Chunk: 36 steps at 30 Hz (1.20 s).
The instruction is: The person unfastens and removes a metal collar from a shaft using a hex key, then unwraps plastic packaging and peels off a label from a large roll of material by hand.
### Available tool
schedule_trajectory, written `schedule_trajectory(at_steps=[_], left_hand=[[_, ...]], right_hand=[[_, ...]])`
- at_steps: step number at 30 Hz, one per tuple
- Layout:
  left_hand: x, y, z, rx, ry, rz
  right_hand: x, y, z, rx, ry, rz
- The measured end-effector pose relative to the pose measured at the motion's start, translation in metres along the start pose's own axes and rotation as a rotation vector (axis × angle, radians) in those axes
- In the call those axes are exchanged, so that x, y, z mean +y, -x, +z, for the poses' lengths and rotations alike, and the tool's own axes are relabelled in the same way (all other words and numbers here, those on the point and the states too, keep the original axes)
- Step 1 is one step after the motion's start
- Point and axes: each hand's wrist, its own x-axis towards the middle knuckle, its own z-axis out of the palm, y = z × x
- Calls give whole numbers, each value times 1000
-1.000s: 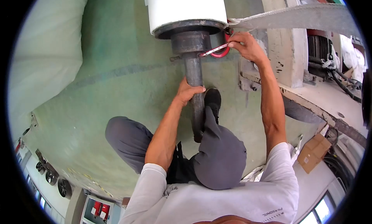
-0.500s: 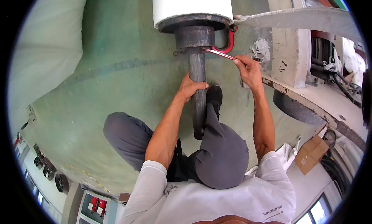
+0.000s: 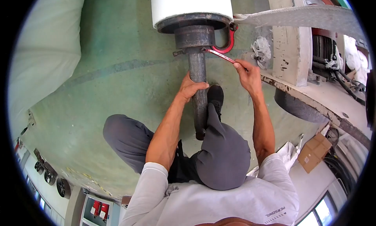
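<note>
My left hand [image 3: 190,87] is wrapped round a dark metal shaft [image 3: 198,69], thumb across its top. The shaft sticks out of a dark collar [image 3: 194,37] at the end of a large white roll [image 3: 191,5]. My right hand [image 3: 247,74] grips the outer end of a red and silver wrench [image 3: 221,55]. The wrench's other end meets the collar's right edge, where the shaft comes out. A bolt [image 3: 178,53] sticks out on the collar's left side. Beside the collar hangs a red shackle [image 3: 229,40], close to the wrench.
A grey strap [image 3: 301,18] runs from the roll to the upper right. A chipped white machine frame [image 3: 290,54] stands on the right, with a cardboard box [image 3: 314,152] below. At the upper left is a large pale wrapped bulk [image 3: 43,50]. My shoe [image 3: 215,96] rests beside the shaft.
The wrench's outer end and my right hand have swung down towards me since the earliest frame. My left hand stays on the shaft. The view has shifted slightly.
</note>
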Motion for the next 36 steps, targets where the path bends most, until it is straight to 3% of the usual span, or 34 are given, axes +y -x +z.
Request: schedule_trajectory(at_steps=[11,14,17,26,32,35,36], left_hand=[[-7,-4,-3,-4,-34,9],[-11,-6,-6,-6,-49,10],[-4,-3,-2,-6,-11,11],[-10,-3,-3,6,-26,15],[-9,-2,-4,12,-47,-33],[4,-1,0,0,-27,11],[4,0,0,-2,-27,21]], right_hand=[[-12,2,1,60,63,-78],[-30,5,-7,-4,155,19],[-23,-5,-12,-37,187,-34],[2,-54,-17,-205,402,-548],[-15,-46,3,-322,174,-506],[-12,-26,-15,-331,13,-108],[-7,-21,-18,-342,4,-75]])
